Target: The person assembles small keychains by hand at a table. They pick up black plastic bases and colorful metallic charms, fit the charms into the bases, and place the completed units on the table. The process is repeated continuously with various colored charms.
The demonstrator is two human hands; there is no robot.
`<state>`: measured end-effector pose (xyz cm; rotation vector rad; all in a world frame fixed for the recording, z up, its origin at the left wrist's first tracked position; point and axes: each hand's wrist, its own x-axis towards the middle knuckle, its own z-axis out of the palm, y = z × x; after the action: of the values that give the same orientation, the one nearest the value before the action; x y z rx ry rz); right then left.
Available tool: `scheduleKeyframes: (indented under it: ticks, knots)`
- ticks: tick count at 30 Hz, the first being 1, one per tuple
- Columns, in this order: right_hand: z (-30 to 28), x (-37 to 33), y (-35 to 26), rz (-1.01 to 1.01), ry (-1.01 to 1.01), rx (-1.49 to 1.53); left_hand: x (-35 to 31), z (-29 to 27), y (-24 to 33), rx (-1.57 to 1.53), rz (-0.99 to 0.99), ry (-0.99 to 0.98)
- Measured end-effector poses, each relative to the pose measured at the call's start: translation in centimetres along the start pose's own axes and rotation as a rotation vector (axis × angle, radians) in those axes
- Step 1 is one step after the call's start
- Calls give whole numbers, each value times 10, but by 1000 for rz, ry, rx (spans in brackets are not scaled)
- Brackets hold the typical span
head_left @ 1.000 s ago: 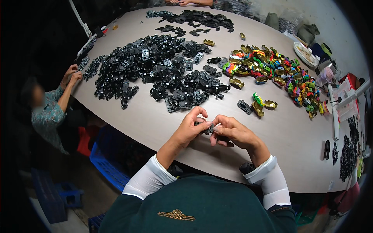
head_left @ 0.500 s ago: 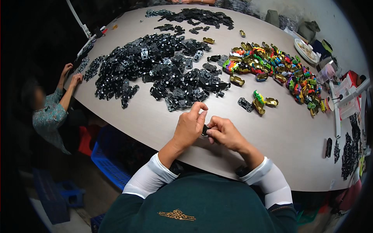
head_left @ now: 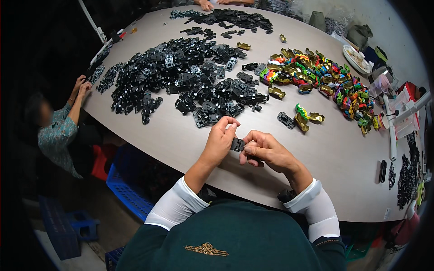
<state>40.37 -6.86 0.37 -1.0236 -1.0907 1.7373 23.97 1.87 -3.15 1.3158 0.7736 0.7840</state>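
My left hand [head_left: 219, 140] and my right hand [head_left: 264, 149] meet above the near part of the table [head_left: 172, 135], both pinching one small black plastic toy-car chassis [head_left: 237, 144] between their fingertips. Just beyond the hands lies a big heap of black chassis parts [head_left: 190, 81]. To the right of that heap is a pile of colourful toy-car bodies [head_left: 325, 81]. A loose black chassis [head_left: 285, 120] and two car bodies, green and gold [head_left: 304, 117], lie closest to my right hand.
A seated person's hands [head_left: 80, 86] work at the table's left edge; another person's hands [head_left: 212, 3] show at the far end. More black parts [head_left: 226, 19] lie far back. Containers and clutter [head_left: 384, 86] crowd the right side. A blue crate [head_left: 126, 194] stands below.
My hands lifted slightly and turned the black chassis, which now shows more between the fingertips. The person on the left brought both hands together at the table edge.
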Motion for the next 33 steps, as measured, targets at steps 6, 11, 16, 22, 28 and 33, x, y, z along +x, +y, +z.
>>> scheduleKeyframes:
  ticks: [6,11,16,22,28,33]
  knots:
    - [1,0,1,23,18,-9,0,2,2,17,27,-31]
    - [2,6,16,41,132,-219,-7,5,14,658,304,53]
    - [-9,6,10,73,38,85,-4,3,12,534,258,84]
    - [-14,3,9,123,-10,109,2,1,9,493,226,104]
    - [-10,6,16,99,65,7,0,7,12,621,268,128]
    - [-3,12,32,66,223,-86,-4,17,17,947,448,167]
